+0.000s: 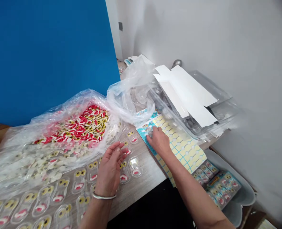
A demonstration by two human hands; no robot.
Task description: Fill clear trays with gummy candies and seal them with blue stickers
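My left hand [109, 168], with a silver bangle at the wrist, hovers above rows of small clear blister packs. Its fingers are loosely curled and apart, with nothing plainly in them. Each pack, such as the blister pack [135, 167] just right of this hand, holds two yellow-and-black eyes and a red-and-white mouth piece. My right hand [158, 140] is closed at the blue-edged end of a printed sticker sheet [181, 146]. At its fingertips is what looks like a clear blister pack [148, 131], partly covered by the fingers.
A large clear plastic bag [83, 98] of loose eye and mouth pieces [83, 127] lies left. White flat cartons [186, 92] rest on clear plastic trays at the back right. A grey bin [247, 190] with filled cards [224, 187] stands below the table edge. A blue panel [47, 57] rises behind.
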